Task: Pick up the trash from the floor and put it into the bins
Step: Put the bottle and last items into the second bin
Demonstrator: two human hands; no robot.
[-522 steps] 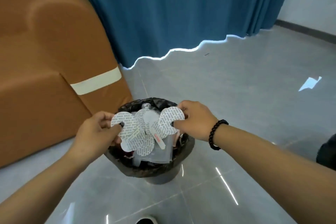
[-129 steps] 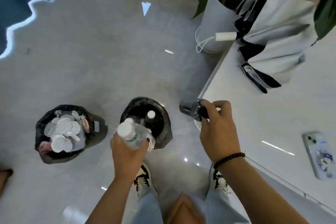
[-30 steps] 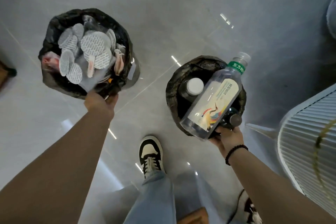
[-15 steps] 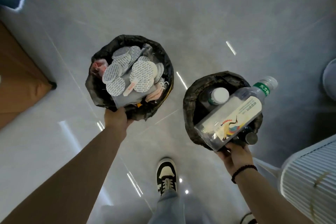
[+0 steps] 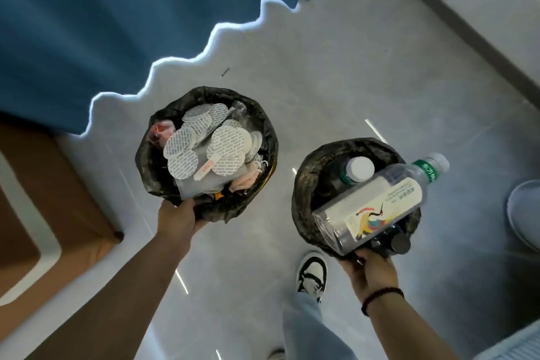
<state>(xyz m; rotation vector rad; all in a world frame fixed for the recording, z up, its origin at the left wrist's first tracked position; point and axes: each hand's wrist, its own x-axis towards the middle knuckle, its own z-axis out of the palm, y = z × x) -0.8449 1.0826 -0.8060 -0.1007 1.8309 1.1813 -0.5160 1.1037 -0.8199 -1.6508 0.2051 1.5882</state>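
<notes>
I hold two small bins lined with black bags above the floor. My left hand grips the near rim of the left bin, which is heaped with round white foil seals and crumpled wrappers. My right hand grips the near rim of the right bin. A clear plastic bottle with a colourful label lies across the top of that bin, its capped neck sticking out past the right rim. A second bottle's white cap shows inside, and a dark bottle sits by my fingers.
A blue curtain hangs at the upper left over the grey tiled floor. A brown sofa stands at the left edge. My shoe and trouser leg are below, between my arms. A grey baseboard runs along the upper right.
Both bins have stayed in my hands while the view swung toward the curtain and sofa. The bins now appear closer to the curtain, with the bottle still lying across the right bin.
</notes>
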